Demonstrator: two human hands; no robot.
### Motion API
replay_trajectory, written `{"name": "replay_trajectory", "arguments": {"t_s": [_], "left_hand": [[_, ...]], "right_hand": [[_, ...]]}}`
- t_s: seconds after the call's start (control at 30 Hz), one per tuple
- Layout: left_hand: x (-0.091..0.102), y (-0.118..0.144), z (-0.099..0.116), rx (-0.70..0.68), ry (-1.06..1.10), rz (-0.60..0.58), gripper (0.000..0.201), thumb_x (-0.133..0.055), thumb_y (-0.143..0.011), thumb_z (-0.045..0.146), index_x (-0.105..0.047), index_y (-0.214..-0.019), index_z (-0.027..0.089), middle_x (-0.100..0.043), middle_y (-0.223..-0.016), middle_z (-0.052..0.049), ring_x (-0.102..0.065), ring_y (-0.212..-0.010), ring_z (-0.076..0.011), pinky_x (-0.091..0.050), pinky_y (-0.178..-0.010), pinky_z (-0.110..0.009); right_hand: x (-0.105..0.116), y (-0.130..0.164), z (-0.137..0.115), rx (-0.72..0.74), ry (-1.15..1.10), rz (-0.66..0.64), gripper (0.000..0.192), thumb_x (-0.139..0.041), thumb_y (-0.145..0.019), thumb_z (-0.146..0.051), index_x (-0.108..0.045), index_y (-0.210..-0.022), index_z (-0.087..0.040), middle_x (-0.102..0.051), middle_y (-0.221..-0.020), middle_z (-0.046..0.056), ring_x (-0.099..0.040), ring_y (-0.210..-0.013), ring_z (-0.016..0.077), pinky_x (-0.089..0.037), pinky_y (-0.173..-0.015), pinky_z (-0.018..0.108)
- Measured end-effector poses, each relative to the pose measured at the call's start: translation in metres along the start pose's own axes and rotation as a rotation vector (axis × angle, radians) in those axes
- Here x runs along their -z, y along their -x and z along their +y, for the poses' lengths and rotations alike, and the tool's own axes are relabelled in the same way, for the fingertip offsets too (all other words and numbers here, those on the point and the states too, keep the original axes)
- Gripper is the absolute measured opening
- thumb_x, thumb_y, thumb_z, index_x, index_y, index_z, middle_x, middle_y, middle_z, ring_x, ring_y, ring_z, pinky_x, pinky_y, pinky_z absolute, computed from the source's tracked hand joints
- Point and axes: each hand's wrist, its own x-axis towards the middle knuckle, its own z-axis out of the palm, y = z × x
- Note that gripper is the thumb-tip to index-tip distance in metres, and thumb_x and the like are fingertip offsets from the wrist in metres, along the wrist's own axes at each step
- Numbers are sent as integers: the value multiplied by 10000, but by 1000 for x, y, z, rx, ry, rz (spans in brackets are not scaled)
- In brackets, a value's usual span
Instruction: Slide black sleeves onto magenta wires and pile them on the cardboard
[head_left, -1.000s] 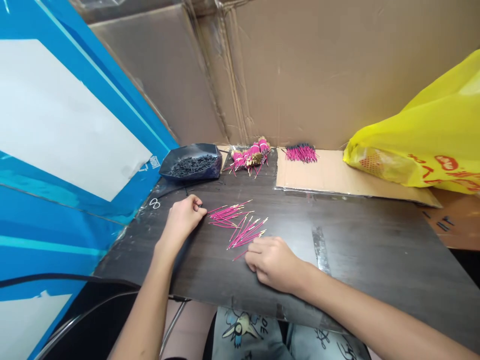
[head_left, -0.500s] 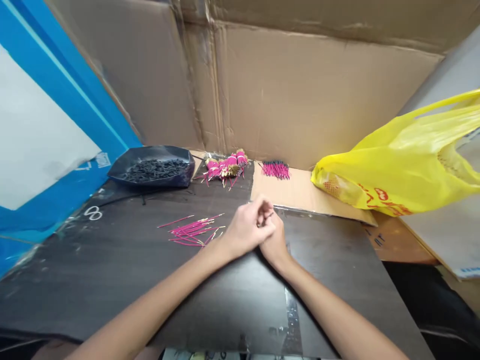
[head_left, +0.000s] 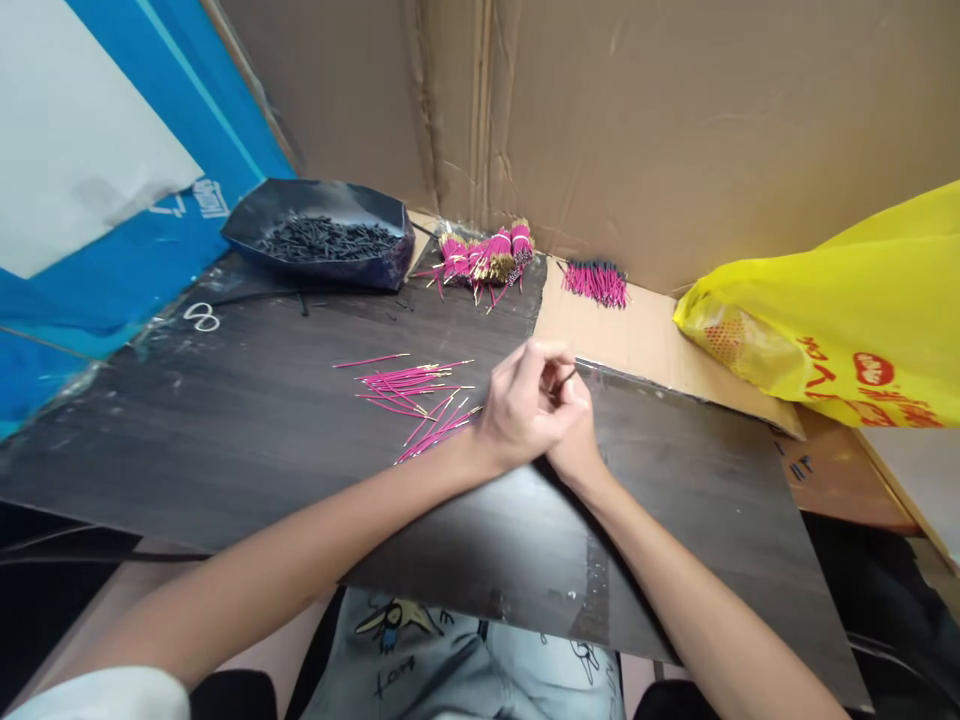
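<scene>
My left hand (head_left: 521, 405) is closed, thumb and fingers curled together, above the dark table. Pressed against it from the right is my right hand (head_left: 581, 440), also closed and partly hidden behind the left. Between the fingertips a thin dark piece (head_left: 568, 378) shows; which hand grips it I cannot tell. Just left of my left hand lie loose pink wires (head_left: 409, 380) with pale or gold-coloured ends. Farther back, bundles of pink wires (head_left: 487, 255) are tied with bands. A row of pink wires with black ends (head_left: 596, 285) rests on a cardboard sheet (head_left: 630, 340).
A dark open tray (head_left: 375, 272) of short black tubes (head_left: 330, 240) stands at the back left. The yellow plastic bag (head_left: 840, 330) sits at the right, over the cardboard. A tall cardboard wall (head_left: 637, 130) closes off the back of the table (head_left: 285, 430).
The view has tilted downward, so the tabletop items appear higher and my lap now shows. My hands stay together, closed, in about the same place over the table.
</scene>
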Motion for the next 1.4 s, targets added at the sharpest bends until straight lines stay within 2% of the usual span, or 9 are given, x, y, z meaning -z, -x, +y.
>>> {"name": "replay_trajectory", "arguments": {"t_s": [0.13,0.27,0.33,0.43,0.53,0.7,0.93,1.2,1.4], "left_hand": [[8,-6,-19,104,0,-61,301,-593,-880,115,-494,-1151,198,-628,-940,16,-590,-788,-66,-510,-729,-209],[4,-7,-25,218,20,-213,159,-534,-955,135,-520,-1106,183,-646,-976,-12,-605,-861,-86,-520,-806,-239],[2,-8,-26,265,45,-269,118,-505,-979,146,-528,-1090,179,-657,-1005,-25,-608,-880,-89,-512,-810,-237],[8,-18,-29,311,80,-282,137,-502,-974,155,-542,-1104,174,-643,-961,-11,-585,-816,-78,-481,-763,-221],[29,-39,-40,347,69,-342,117,-533,-946,169,-586,-1049,165,-609,-846,19,-526,-714,-65,-422,-710,-218],[77,-73,-60,445,-66,-763,136,-641,-862,289,-692,-884,165,-580,-681,26,-478,-631,-76,-357,-656,-225],[121,-87,-76,683,-221,-1163,261,-730,-756,470,-701,-775,211,-630,-626,-12,-495,-549,-125,-304,-574,-254],[111,-80,-51,843,-289,-1574,226,-717,-781,397,-668,-683,199,-660,-579,-22,-456,-404,-113,-279,-458,-263],[106,-82,-37,722,-472,-1605,151,-613,-804,300,-652,-710,189,-668,-591,-19,-546,-463,-135,-366,-492,-269]], "right_hand": [[11,-4,-15,36,-228,139,207,-577,-1027,-412,-620,-1028,-210,-639,-953,15,-597,-814,121,-512,-771,261],[14,-9,-15,-159,-407,145,213,-605,-977,-416,-608,-1000,-205,-520,-716,-53,-432,-485,70,-363,-467,222],[13,-11,-13,-234,-452,151,214,-615,-947,-416,-584,-976,-206,-446,-633,-81,-395,-445,69,-300,-431,211],[17,-14,-12,-229,-447,154,219,-605,-947,-410,-584,-1006,-200,-526,-689,-60,-451,-485,65,-302,-458,207],[31,-14,-12,-126,-313,149,237,-579,-994,-424,-614,-1048,-196,-575,-740,-41,-474,-533,72,-351,-515,227],[72,-3,-18,46,264,4,212,-547,-1042,-368,-669,-1033,-195,-675,-846,2,-578,-685,114,-435,-697,280],[116,19,-27,-121,800,-362,205,-648,-992,-398,-686,-1083,-219,-714,-997,26,-650,-874,186,-453,-793,326],[128,23,-23,-84,767,-430,106,-534,-1006,-179,-636,-986,-196,-709,-1044,49,-673,-946,187,-479,-863,319],[119,21,-33,-111,840,-444,118,-519,-1008,-246,-630,-1009,-206,-693,-1026,35,-651,-891,189,-492,-841,345]]}}
